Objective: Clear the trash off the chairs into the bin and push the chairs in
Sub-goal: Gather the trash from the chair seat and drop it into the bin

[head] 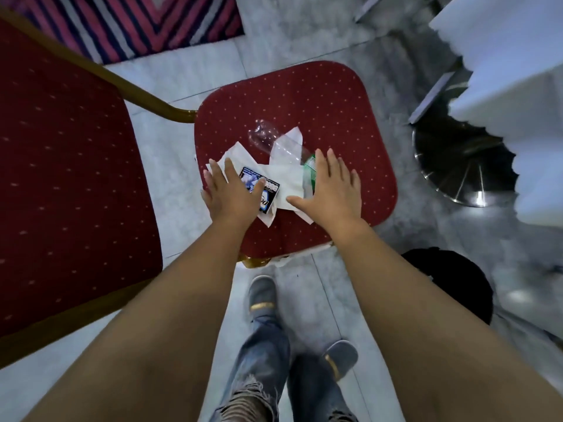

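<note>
A person stands over a red chair (pixel 304 95) at the centre of the frame, its seat carrying all the trash that shows: white napkins (pixel 289 178), a clear plastic bottle (pixel 268 138) with a green label, and a small dark wrapper (pixel 269 190) heaped toward the seat's near edge. The job appears barely begun, with nothing lifted, the chair standing clear of the desk (pixel 502 56) and the pushing-in yet to come.

Both hands are spread wide with straight fingers and grip nothing. The left hand (pixel 227 196) lies on the napkins with its thumb across the wrapper, and the right hand (pixel 332 190) covers the bottle's label end. Whether they press down cannot be told.

A second, larger red chair (pixel 61 178) fills the left of the frame. The white-draped desk and its metal base (pixel 457 166) occupy the upper right. A black bin (pixel 451 284) waits at lower right, near the seat, with open floor between. A striped rug (pixel 137 22) lies at upper left.
</note>
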Motion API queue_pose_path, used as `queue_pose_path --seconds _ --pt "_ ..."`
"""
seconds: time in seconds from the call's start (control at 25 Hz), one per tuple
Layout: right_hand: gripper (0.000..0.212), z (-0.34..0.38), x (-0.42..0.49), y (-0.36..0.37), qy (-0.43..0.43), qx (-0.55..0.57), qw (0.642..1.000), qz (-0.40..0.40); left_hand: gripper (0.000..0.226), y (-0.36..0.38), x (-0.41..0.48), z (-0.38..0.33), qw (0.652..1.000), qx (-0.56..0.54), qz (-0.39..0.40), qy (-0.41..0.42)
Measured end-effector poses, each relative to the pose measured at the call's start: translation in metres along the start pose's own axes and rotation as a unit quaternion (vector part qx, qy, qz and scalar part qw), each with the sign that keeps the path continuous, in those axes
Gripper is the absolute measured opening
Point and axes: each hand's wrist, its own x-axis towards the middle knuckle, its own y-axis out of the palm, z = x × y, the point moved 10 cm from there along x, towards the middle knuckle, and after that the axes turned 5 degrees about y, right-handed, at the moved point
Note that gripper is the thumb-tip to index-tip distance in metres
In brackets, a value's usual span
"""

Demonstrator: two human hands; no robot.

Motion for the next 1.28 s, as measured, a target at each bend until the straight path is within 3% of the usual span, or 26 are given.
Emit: queue_pose_path --seconds 0.16,0.28,0.4,0.48,0.6,0.68,0.76,1.0,1.28 --pt "0.116 0.004 0.023 0.013 0.051 0.036 0.998 0.029 0.088 0.013 0.023 0.021 0.994 -0.08 0.012 -0.071" --pt "0.103 0.007 0.025 0.013 0.069 0.074 0.994 0.047 0.075 0.006 0.023 0.019 0.994 -0.062 -0.027 -0.083" --pt "0.09 0.007 0.019 0.029 0.118 0.165 0.975 0.096 0.069 0.015 0.016 0.01 0.983 -0.128 -0.006 -0.128" --pt "0.087 0.006 0.012 0.042 0.156 0.291 0.936 0.12 0.065 0.022 0.011 0.004 0.974 -0.176 0.003 -0.146" --pt "0.066 0.007 0.001 0.061 0.196 0.497 0.825 0.183 0.063 0.034 0.009 0.001 0.958 -0.241 0.028 -0.155" --pt "0.051 0.012 -0.013 0.069 0.195 0.572 0.759 0.243 0.076 0.046 0.004 -0.006 0.941 -0.293 0.071 -0.154" --pt "0.048 0.009 -0.023 0.072 0.186 0.62 0.718 0.255 0.092 0.064 -0.005 -0.012 0.926 -0.336 0.089 -0.15" --pt "0.05 -0.049 -0.064 0.067 0.206 0.692 0.66 0.206 0.088 0.087 -0.054 -0.064 0.93 -0.335 0.117 -0.098" --pt "0.051 -0.197 -0.142 0.062 0.259 0.74 0.609 0.121 0.064 0.146 -0.154 -0.175 0.96 -0.225 0.167 0.023"
